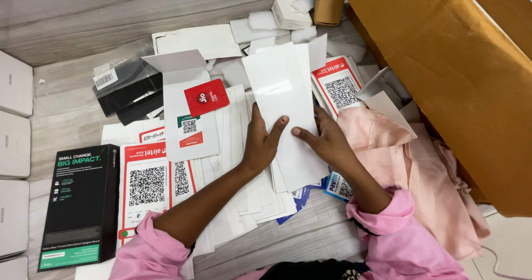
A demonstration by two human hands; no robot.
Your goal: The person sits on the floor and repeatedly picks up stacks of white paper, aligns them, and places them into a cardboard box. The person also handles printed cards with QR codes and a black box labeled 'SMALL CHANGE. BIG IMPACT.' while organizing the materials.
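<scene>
1. Both hands are on a tall white glossy rectangular card [285, 105] that tops a loose stack of white cards [244, 186] in the middle of the pale wood-grain surface [66, 14].
2. Its long axis runs away from the person and leans slightly left at the far end; the near short edge is hidden under the hands.
3. The left hand [260, 141] lies against the card's left edge, thumb pressed on its face, fingers spread flat rather than curled; the grip is apart.
4. The right hand [327, 139] holds the right edge with its thumb on top and fingers tucked beneath, a grip clamped on the card.
5. Room is tight: sheets crowd every side, a big brown cardboard box [443, 64] walls off the right, and pink cloth [432, 175] lies just beside the right wrist. The far left strip of the surface is less crowded.
6. Left of the stack sits a white folder with a red rounded sticker [191, 111], and nearer the person a red-bordered white placard with a square code [147, 188].
7. A black rectangular box with green and white print [80, 202] lies at the near left, and flat white boxes [14, 147] line the left edge.
8. Another red-bordered code placard [338, 86] peeks out right of the card.
</scene>
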